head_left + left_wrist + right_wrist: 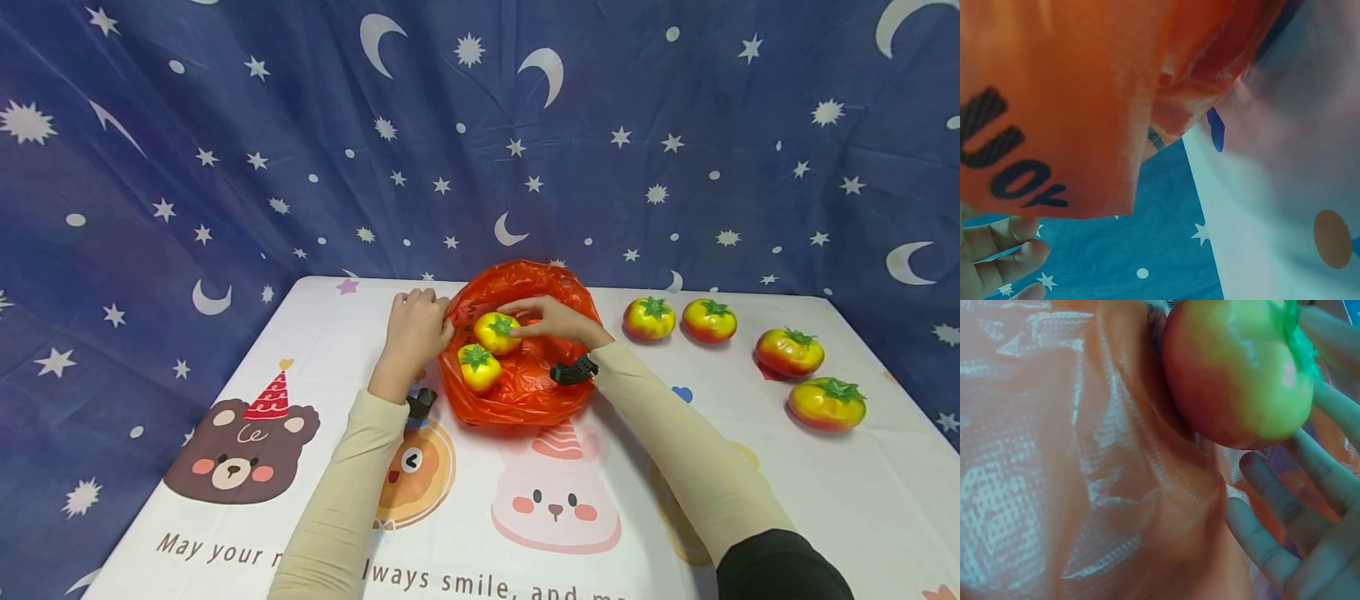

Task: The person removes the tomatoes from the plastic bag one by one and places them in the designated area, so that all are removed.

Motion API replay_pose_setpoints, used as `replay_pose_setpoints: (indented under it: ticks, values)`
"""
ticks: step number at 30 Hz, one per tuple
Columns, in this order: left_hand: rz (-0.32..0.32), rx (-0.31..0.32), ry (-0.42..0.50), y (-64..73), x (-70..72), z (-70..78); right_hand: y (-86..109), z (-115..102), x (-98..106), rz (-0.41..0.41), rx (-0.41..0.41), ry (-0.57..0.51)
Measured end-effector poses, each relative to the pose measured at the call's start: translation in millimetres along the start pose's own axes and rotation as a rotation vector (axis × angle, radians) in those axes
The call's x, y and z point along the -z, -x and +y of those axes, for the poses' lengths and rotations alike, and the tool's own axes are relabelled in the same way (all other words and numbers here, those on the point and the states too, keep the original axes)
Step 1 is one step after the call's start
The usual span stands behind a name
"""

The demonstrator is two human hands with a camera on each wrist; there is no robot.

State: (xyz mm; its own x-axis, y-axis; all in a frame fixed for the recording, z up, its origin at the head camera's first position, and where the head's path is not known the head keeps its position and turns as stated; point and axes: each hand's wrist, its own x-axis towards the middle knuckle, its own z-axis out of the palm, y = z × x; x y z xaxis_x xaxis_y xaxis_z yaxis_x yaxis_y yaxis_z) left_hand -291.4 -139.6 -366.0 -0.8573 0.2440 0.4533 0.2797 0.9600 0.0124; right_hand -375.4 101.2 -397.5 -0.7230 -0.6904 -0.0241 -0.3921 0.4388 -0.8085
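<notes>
A red plastic bag stands with its mouth spread wide on the table, dark lettering on its side. My left hand grips the bag's left rim; in the left wrist view its fingers show beside a flap of the bag. Inside the bag, a toy tomato, yellow with green leaves, lies at the left. Just behind it, my right hand reaches over the bag and pinches a second toy tomato between thumb and fingers. Up close in the right wrist view, this tomato is red and yellow.
To the right of the bag, several more toy tomatoes sit on the white printed tablecloth. One tomato has a small red patch under it. A blue curtain with moons and stars hangs behind the table.
</notes>
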Motion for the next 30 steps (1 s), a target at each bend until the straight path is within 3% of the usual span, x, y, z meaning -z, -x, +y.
replay_pose_setpoints:
  ticks: [10,30]
  values:
    - [-0.012,0.0,-0.003,-0.4,0.0,0.3,-3.1,7,-7,-0.041,-0.014,-0.062]
    - [-0.02,0.001,-0.012,-0.5,0.0,-0.2,-11.7,6,-18,0.04,0.0,-0.053]
